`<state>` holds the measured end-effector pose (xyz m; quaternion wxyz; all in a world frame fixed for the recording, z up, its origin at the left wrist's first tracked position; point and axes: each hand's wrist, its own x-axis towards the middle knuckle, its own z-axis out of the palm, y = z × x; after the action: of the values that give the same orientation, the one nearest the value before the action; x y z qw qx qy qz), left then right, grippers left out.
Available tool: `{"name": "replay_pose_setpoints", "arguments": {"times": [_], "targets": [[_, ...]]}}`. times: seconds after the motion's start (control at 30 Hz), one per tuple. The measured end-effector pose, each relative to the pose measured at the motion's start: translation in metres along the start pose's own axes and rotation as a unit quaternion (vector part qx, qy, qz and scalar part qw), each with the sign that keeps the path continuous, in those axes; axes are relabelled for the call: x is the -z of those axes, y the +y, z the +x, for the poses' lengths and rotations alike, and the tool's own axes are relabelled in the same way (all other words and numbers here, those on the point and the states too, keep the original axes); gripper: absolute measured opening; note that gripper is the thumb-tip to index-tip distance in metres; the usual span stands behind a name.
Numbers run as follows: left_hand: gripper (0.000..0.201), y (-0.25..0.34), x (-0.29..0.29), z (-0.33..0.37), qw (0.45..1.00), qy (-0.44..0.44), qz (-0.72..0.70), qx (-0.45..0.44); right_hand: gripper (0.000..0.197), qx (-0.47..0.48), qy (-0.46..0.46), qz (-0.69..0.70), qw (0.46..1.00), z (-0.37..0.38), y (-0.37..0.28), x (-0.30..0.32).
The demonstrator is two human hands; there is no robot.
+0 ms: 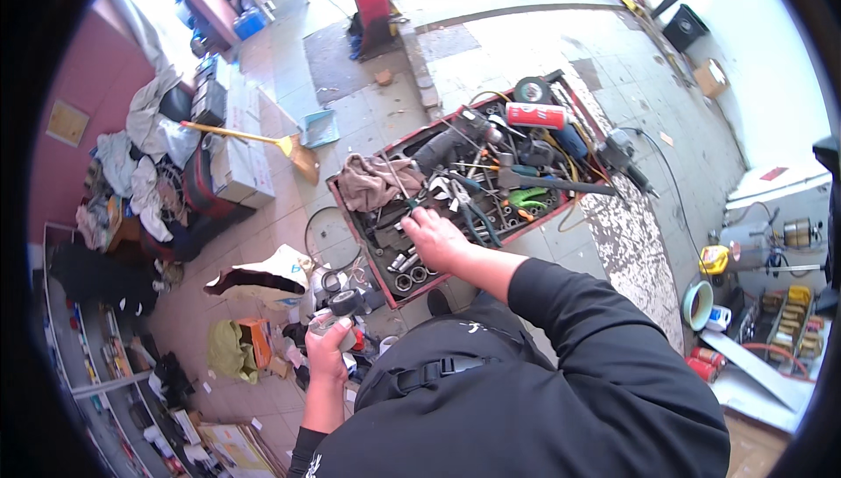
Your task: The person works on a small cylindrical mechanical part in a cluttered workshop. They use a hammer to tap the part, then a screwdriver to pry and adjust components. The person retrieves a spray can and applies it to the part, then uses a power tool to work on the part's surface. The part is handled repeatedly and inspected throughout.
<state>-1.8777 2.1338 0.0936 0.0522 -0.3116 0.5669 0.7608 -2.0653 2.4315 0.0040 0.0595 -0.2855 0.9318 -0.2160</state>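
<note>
My right hand [435, 238] reaches over a red-edged tool tray [372, 259], its fingers closed around the dark green handle of what looks like a screwdriver [400, 182]. The thin shaft points away from me, beside a crumpled brownish rag [372, 182]. Below the hand lie several sockets [403, 282] in the tray's near left corner. Lower and to the left, my left hand [328, 351] is closed on a round grey and black part [345, 304]; its exact kind is unclear. Pliers with dark handles [484, 222] rest just right of my right hand.
A hammer [561, 184], a red can [536, 116] and green-handled pliers [522, 198] crowd the tray. A corded power tool [626, 161] sits at its right edge. An open sack [267, 278] and an orange box [256, 342] stand left. A broom [298, 155] lies near a dustpan [320, 128].
</note>
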Motion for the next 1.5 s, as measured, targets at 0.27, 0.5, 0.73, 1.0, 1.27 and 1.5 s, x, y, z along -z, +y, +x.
{"name": "replay_pose_setpoints", "arguments": {"times": [0.27, 0.5, 0.73, 1.0, 1.27, 1.5], "targets": [[0.036, 0.002, -0.055, 0.051, 0.991, -0.125, 0.043, 0.024, 0.041, -0.125, 0.033, 0.058, 0.99, -0.17, 0.047, 0.054], [0.032, 0.001, -0.122, 0.056, 0.99, -0.121, 0.059, 0.033, 0.037, -0.273, 0.143, 0.018, 0.951, -0.249, 0.139, 0.095], [0.04, -0.018, -0.202, 0.049, 0.99, -0.056, 0.115, 0.062, 0.029, -0.314, 0.225, 0.045, 0.921, -0.184, 0.273, 0.155], [0.041, -0.023, -0.297, 0.002, 0.999, -0.047, 0.026, -0.006, 0.082, -0.34, 0.181, 0.029, 0.922, -0.075, 0.367, 0.219], [0.059, -0.012, -0.321, -0.027, 0.991, -0.017, 0.047, -0.12, 0.07, -0.206, 0.063, 0.007, 0.976, -0.047, 0.388, 0.224], [0.074, 0.027, -0.332, -0.017, 0.965, -0.038, 0.121, -0.229, 0.085, -0.187, 0.111, 0.086, 0.972, -0.023, 0.351, 0.205]]}}
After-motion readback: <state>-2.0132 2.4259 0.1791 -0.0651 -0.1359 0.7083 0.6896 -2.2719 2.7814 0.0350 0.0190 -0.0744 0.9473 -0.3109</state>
